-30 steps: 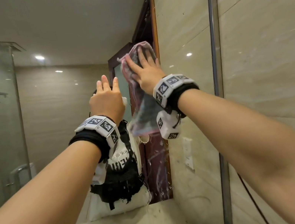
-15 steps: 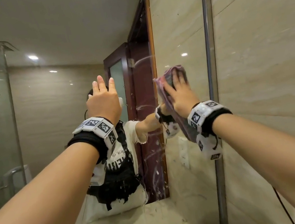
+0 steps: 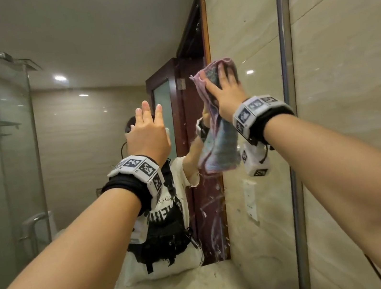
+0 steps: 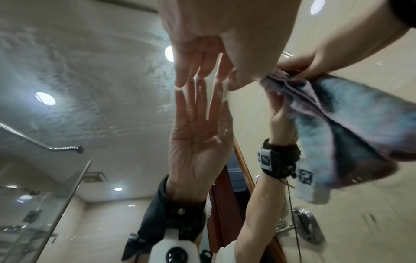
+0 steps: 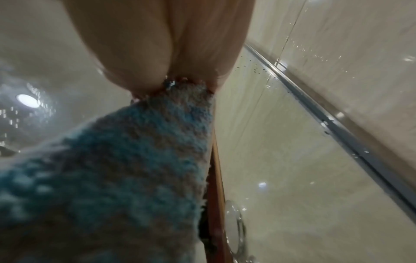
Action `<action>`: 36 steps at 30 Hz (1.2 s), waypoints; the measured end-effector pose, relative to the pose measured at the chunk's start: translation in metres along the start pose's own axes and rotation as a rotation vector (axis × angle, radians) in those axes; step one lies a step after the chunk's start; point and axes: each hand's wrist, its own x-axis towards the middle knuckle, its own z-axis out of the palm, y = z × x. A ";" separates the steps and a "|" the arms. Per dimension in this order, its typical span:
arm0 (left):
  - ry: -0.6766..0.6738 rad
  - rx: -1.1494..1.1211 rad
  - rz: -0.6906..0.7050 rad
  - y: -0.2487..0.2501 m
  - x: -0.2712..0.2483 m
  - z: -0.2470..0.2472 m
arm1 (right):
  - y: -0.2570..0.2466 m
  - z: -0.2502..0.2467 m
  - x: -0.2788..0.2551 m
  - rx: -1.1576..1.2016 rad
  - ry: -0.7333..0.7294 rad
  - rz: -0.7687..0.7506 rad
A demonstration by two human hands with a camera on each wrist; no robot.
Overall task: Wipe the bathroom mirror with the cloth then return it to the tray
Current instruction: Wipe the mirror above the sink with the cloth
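The pink and blue cloth is pressed flat against the bathroom mirror under my right hand, whose fingers lie spread over its upper part. Its lower half hangs loose below my wrist. In the right wrist view the cloth comes out from under my palm. My left hand is flat on the glass to the left, with straight fingers meeting their own reflection and holding nothing. From the left wrist the cloth shows at the right. No tray is in view.
The mirror's metal frame runs vertically just right of the cloth, with the beige tiled wall beyond it. Wet streaks and droplets mark the glass below the cloth. The mirror reflects a person, a glass shower screen, a dark door and a white basin.
My right hand slid the cloth right and down across the glass, then back up near the frame. My left hand stayed flat on the mirror.
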 end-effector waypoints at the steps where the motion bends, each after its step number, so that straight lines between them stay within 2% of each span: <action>1: 0.004 -0.007 0.006 0.000 -0.001 0.001 | 0.005 0.005 -0.004 -0.027 0.001 -0.013; 5: -0.020 0.005 0.034 -0.003 -0.009 0.008 | 0.028 0.030 -0.025 -0.110 -0.037 -0.013; 10: -0.081 0.092 0.059 -0.005 -0.012 0.011 | 0.033 0.042 -0.044 -0.079 -0.090 -0.009; 14: -0.066 0.097 0.055 -0.005 -0.013 0.014 | 0.014 0.025 -0.027 -0.082 -0.107 -0.088; 19: -0.057 0.078 0.053 -0.004 -0.012 0.015 | -0.015 0.001 0.002 -0.028 -0.042 -0.052; 25: -0.047 0.088 0.066 -0.005 -0.013 0.016 | -0.025 0.041 -0.029 -0.227 -0.061 -0.367; 29: -0.038 0.094 0.062 -0.005 -0.012 0.016 | -0.009 0.040 -0.037 -0.349 -0.109 -0.474; 30: -0.040 0.095 0.064 -0.005 -0.012 0.016 | -0.008 0.033 -0.032 -0.324 -0.108 -0.443; 33: -0.047 0.087 0.062 -0.004 -0.013 0.016 | -0.012 0.015 -0.013 -0.139 -0.051 -0.178; 34: -0.042 0.091 0.060 -0.005 -0.012 0.016 | -0.016 0.013 -0.008 -0.119 -0.034 -0.135; 36: -0.044 0.090 0.062 -0.004 -0.012 0.016 | -0.021 0.018 -0.012 -0.108 -0.043 -0.152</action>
